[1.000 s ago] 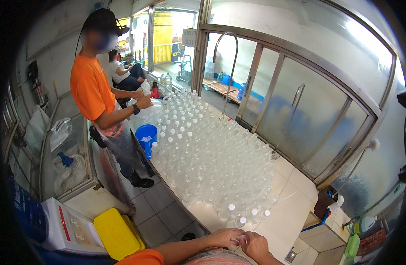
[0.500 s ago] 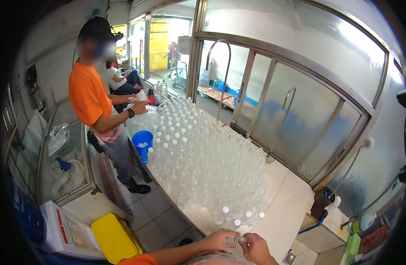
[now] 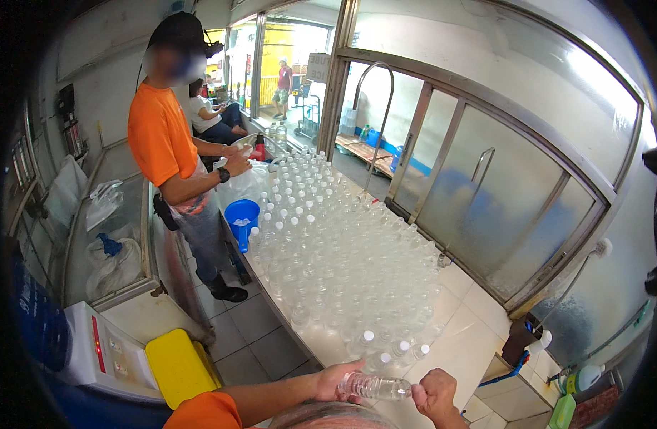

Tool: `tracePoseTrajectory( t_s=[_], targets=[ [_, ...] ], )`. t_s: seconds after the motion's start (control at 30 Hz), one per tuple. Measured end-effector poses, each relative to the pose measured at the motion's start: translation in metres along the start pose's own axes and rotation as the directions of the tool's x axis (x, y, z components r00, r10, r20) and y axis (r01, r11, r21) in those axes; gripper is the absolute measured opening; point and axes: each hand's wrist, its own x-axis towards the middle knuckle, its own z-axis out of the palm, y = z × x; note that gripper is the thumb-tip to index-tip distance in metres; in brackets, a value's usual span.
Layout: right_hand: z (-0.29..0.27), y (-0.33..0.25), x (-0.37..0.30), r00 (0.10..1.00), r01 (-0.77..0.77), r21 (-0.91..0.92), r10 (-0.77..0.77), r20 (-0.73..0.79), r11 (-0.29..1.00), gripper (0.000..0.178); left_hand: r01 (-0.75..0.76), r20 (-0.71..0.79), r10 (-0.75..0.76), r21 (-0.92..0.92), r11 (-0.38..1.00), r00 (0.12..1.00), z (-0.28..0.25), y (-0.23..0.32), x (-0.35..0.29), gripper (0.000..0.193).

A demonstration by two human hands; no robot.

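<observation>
A clear plastic bottle (image 3: 378, 387) lies sideways in front of me at the table's near end. My left hand (image 3: 336, 382) is closed around its base end. At the narrow right end, my right hand (image 3: 436, 393) is closed on the bottle's neck, with the thumb against it; whether a cap sits under those fingers is hidden. Just beyond stand several filled bottles with white caps, one white-capped bottle (image 3: 401, 349) among them. Behind these, a dense crowd of clear bottles (image 3: 350, 272) covers much of the table, the far ones capped in white.
A co-worker in an orange shirt (image 3: 157, 136) stands at the table's left, hands by a clear plastic bag (image 3: 243, 182). A blue dipper (image 3: 241, 214) with white caps rests on the left edge. A yellow lid (image 3: 182, 368) is at lower left, a dark container (image 3: 523, 336) at right.
The bottle, earlier mostly hidden between my close hands, now lies sideways in full view. My right hand has moved up and right, away from the left. The whole view has shifted slightly.
</observation>
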Motion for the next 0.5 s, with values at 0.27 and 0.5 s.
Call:
tracePoseTrajectory(
  t_s=[0.27,0.5],
  targets=[
    [0.058,0.008,-0.025,-0.131,-0.878,0.206,0.632,0.764,-0.432,0.040,-0.147,0.426,0.736,0.898,-0.414,0.526,0.075,0.004,-0.036,0.040],
    [0.048,0.006,0.010,0.134,-0.988,0.021,0.783,0.607,0.152,0.065,-0.169,0.479,0.761,0.875,-0.454,0.438,0.060,0.023,-0.049,0.039]
  ],
)
